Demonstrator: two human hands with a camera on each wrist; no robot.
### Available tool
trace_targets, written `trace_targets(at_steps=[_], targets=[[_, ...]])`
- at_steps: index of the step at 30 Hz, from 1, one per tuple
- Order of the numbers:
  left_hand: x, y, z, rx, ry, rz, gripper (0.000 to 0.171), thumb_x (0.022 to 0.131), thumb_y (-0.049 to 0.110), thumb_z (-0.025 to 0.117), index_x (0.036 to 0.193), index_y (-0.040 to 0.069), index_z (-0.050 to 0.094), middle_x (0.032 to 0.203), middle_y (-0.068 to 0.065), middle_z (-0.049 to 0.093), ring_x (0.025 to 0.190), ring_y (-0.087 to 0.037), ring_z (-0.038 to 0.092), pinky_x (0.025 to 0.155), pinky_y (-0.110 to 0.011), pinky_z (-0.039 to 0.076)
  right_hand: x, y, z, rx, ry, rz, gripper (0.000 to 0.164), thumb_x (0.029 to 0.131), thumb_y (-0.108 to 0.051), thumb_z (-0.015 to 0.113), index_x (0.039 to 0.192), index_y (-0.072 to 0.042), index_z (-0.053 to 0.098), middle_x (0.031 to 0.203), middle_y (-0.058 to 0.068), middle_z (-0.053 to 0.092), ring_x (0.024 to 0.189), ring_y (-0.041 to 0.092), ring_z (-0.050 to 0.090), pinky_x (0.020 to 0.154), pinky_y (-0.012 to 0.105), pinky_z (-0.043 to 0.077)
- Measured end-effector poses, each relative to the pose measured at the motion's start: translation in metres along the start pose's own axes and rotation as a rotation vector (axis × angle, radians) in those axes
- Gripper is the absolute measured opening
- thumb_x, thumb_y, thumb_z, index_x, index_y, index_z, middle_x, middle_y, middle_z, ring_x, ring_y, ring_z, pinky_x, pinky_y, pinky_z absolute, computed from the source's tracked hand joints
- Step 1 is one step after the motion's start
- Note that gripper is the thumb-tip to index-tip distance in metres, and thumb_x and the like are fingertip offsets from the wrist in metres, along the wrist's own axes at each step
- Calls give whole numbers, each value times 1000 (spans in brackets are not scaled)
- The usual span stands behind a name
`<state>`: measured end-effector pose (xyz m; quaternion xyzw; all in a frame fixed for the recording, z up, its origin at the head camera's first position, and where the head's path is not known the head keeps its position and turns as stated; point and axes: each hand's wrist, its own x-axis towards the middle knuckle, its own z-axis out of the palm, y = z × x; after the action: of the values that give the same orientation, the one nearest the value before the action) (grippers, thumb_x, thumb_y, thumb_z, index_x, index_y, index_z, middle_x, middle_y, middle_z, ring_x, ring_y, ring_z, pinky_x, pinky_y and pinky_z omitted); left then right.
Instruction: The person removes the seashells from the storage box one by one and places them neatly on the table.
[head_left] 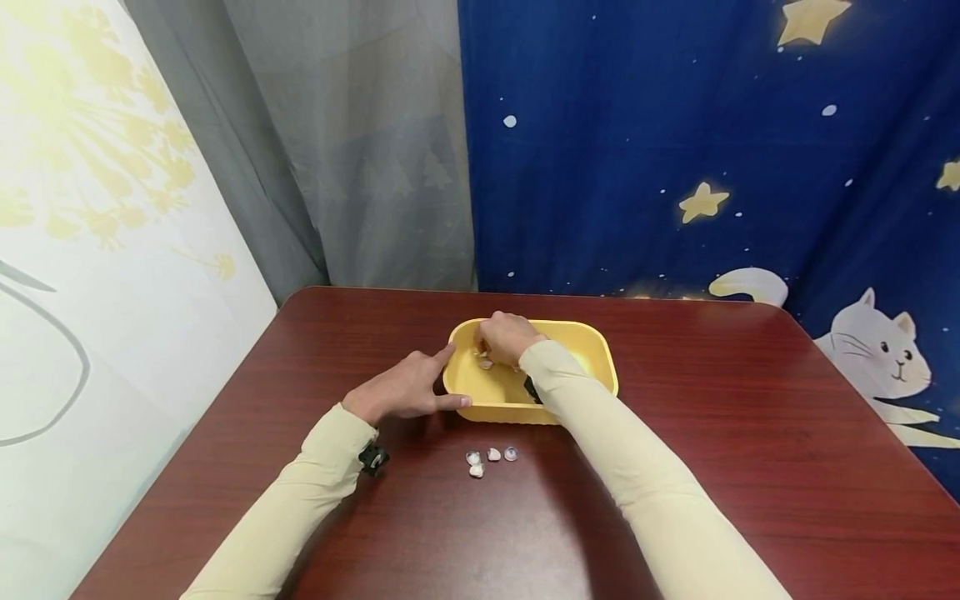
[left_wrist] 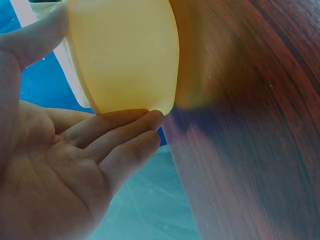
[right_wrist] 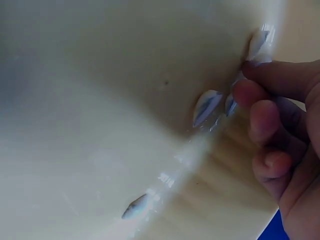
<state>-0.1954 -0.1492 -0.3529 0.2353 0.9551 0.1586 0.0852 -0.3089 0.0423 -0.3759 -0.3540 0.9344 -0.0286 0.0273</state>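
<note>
Looks partway: four shells (head_left: 493, 454) in front of box (head_left: 498, 413), more shells (right_wrist: 206, 108) inside. Touching box with left hand (head_left: 405, 388), fingers straight; got right hand (head_left: 510, 335) curled inside, can't tell if gripping.

1. We look into a home-like indoor room; because cloth closes off the background, we cannot be certain of it.
2. At the back we see a dark blue curtain (head_left: 592, 208) printed with yellow stars (head_left: 703, 202), white specks (head_left: 510, 122) and a white cat (head_left: 877, 350), a pattern that suits a child's bedroom.
3. Beside it we find a plain grey curtain (head_left: 367, 142) hanging in soft folds.
4. On the left we see a white surface (head_left: 67, 358) with a yellow dandelion-like print (head_left: 97, 125), decorative in character.
5. Before us stands a reddish-brown, wood-grained table (head_left: 712, 392) with rounded far corners, closer to household furniture than to a workshop bench.
</note>
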Motion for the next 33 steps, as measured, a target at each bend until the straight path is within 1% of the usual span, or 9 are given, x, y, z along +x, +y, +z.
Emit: trace_targets(at_steps=[3,6,9,11,16,20,24,27,33], targets=[[0,1,0,1,-1,-1,100,88,57,69,157,-2,27,122,-22,68,107,-23,66,99,-42,53,-2,2,0,-3,5,-10,7,83,-22,83,85,-21,76,79,-5,69,68,12,59,67,28,52],[1,1,0,5,-5,1,100,88,57,69,157,-2,26,119,-22,69,104,-21,66,98,-41,54,-3,3,-1,18,-10,-8,5,84,-21,81,87,-21,76,80,-4,70,66,11,60,66,27,53],[3,0,0,2,-10,-3,100,88,57,69,157,-1,26,115,-20,70,99,-19,65,96,-40,54,-4,4,-4,33,-18,-4,5,85,-22,80,90,-21,78,85,-6,72,69,10,60,69,27,53],[3,1,0,-3,-13,-8,101,88,58,69,158,0,25,117,-20,69,100,-19,64,96,-40,54,-5,3,-8,39,-20,0,6,85,-24,80,91,-21,80,88,-6,74,73,10,61,72,28,54],[2,0,-1,-9,-16,-23,103,87,60,68,159,1,24,125,-21,66,108,-22,64,101,-42,53,-9,2,-25,56,-11,-19,8,87,-21,78,93,-19,82,92,-4,76,82,12,65,78,31,57],[1,-1,-2,-5,-15,-23,103,88,60,68,158,0,24,123,-22,67,108,-23,64,100,-43,53,-13,1,-41,64,-2,-74,8,88,-14,76,94,-14,82,93,-1,77,84,14,67,80,31,57],[1,-1,-2,-3,-6,-6,102,88,60,68,157,-2,26,124,-22,67,109,-24,64,100,-44,53,-21,-1,-56,77,-16,-87,11,89,-11,73,97,-12,81,99,0,76,87,15,66,82,30,57],[0,-1,-2,-5,-5,-1,101,88,60,68,157,-2,27,121,-21,68,108,-23,64,99,-43,53,-28,-5,-67,77,-23,-93,10,89,-10,71,95,-12,80,100,0,75,86,15,65,80,30,57],[1,-1,-1,-13,-6,3,101,88,60,68,157,-2,26,113,-18,70,101,-20,64,95,-41,54,-46,-14,-80,91,-4,-141,9,88,-9,72,86,-16,77,92,-2,73,79,15,61,71,27,54]])
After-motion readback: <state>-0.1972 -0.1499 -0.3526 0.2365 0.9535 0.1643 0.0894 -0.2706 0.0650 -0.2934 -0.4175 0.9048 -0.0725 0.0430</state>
